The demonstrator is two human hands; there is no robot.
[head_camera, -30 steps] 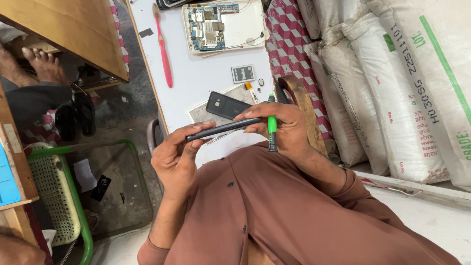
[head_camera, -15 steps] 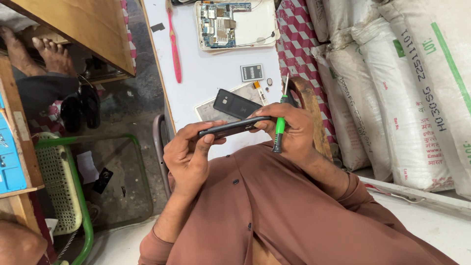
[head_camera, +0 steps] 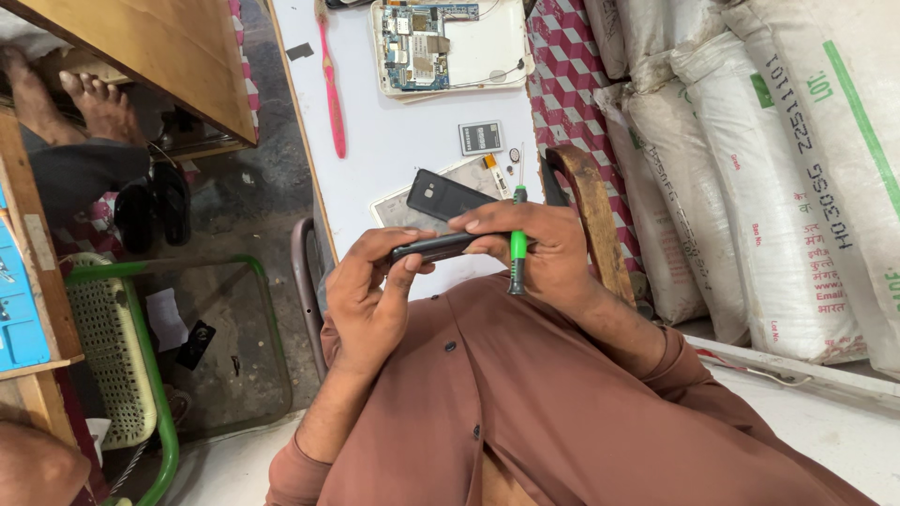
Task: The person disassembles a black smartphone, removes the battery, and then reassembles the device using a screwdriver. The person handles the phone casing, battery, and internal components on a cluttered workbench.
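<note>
Hands meet over the near edge of a white worktable point(head_camera: 394, 141), both gripping a slim dark phone point(head_camera: 441, 246) held edge-on between them. The left hand point(head_camera: 370, 290) clasps the phone's left end, thumb pressed on its upper edge and fingers curled beneath. The right hand point(head_camera: 539, 248) grasps the other end, fingers folded over the top, and the same hand also pinches a small green-handled screwdriver point(head_camera: 517, 245), which stands nearly upright with its tip pointing away from the body and its dark cap toward the brown shirt point(head_camera: 525, 412). Just beyond the phone, on the table, a black back cover point(head_camera: 445, 194) lies tilted on a pale flat panel point(head_camera: 394, 208), with a few tiny screws and small parts point(head_camera: 511, 161) beside it. Farther up the table sits a small grey rectangular battery point(head_camera: 480, 138), and beyond that an opened white device with its circuit board exposed point(head_camera: 450, 42). A pink toothbrush point(head_camera: 330, 80) lies lengthwise along the table's left side. A wooden chair arm point(head_camera: 586, 211) runs just right of the right hand, and white woven sacks point(head_camera: 750, 169) are stacked against the far right. At left, a green wire-framed stand point(head_camera: 155, 375) is on the floor, near another person's bare feet point(head_camera: 70, 98) under a wooden table point(head_camera: 150, 47).
</note>
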